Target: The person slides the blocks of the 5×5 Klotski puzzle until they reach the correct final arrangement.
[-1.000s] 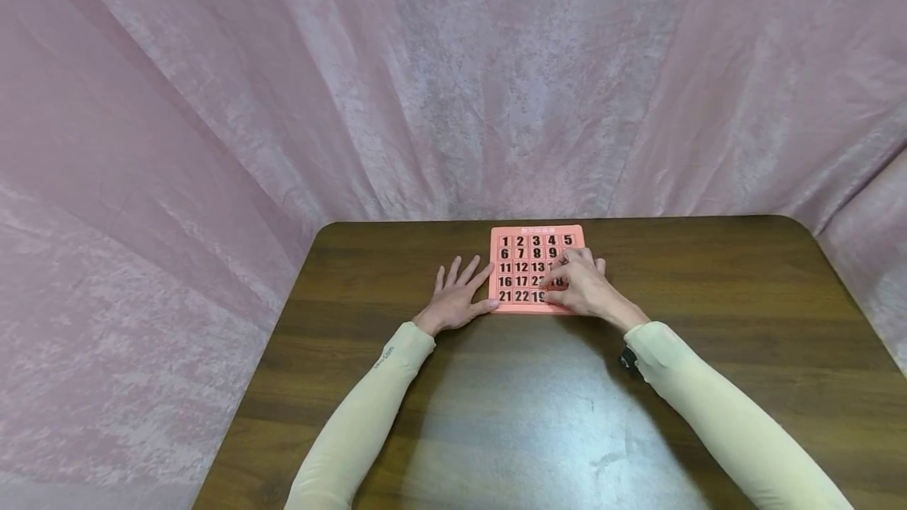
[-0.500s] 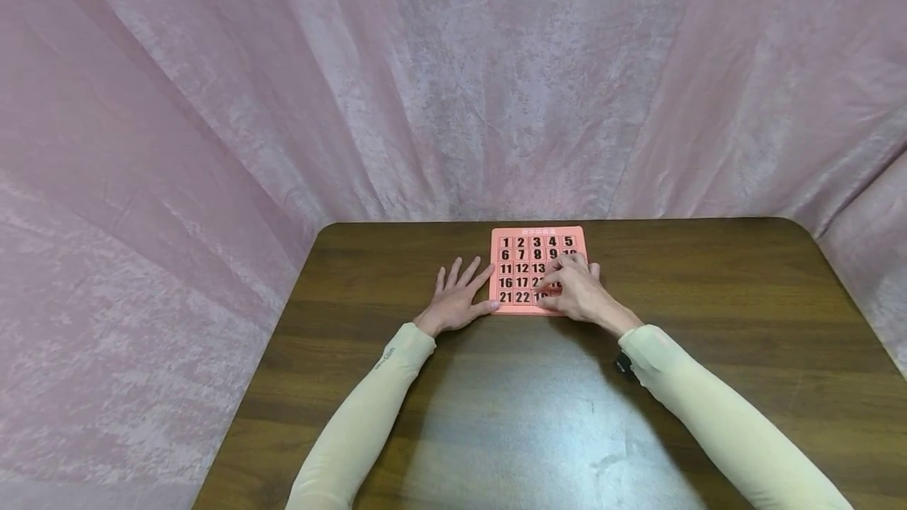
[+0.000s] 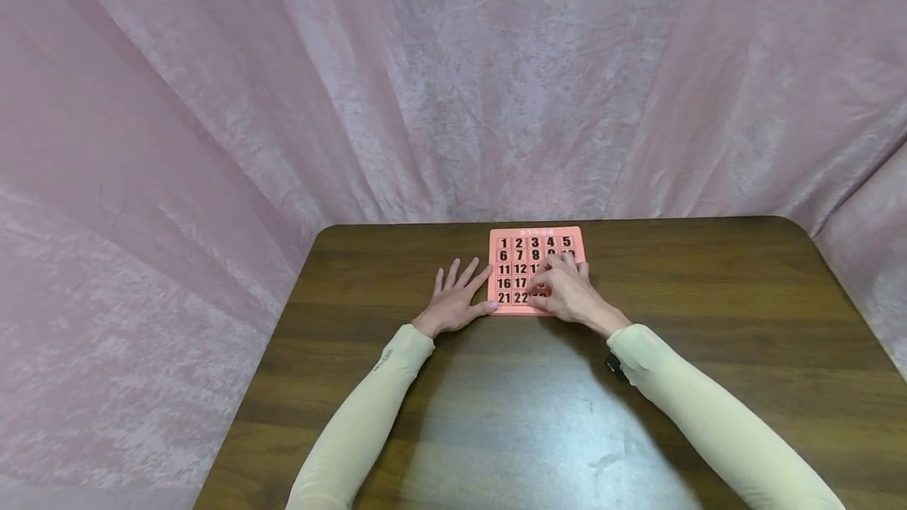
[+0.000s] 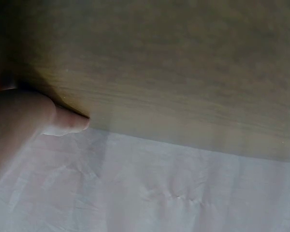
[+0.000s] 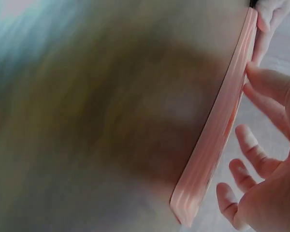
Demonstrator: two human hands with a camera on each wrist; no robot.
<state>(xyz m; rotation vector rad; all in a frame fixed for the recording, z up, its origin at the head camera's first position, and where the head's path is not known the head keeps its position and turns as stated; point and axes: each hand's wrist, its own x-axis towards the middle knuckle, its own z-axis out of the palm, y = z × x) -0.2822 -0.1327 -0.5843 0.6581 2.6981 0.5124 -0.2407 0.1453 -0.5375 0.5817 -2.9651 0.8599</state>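
Note:
A pink sliding number puzzle [image 3: 504, 283] lies flat near the far table edge, its tiles bearing black numbers. My left hand [image 3: 453, 305] is spread on the table, with thumb and index finger against the puzzle's left edge. Over the lower right tiles is my right hand [image 3: 572, 293], hiding several of them. Its thumb and index fingertip touch the tile face near the lower middle. In the right wrist view, the puzzle's pink side [image 5: 210, 140] shows, and the other fingers are spread and slightly bent above the face.
The brown wooden table [image 3: 680, 274] carries the puzzle. Behind it hangs a pink velvet curtain [image 3: 453, 101], which also runs along the left and right sides. A dark wrist device [image 3: 613, 364] shows at the right cuff.
My right hand has moved left across the lower tiles, now covering the numbers that were visible right of 17 and 22. The left hand stays put, and so does the puzzle frame.

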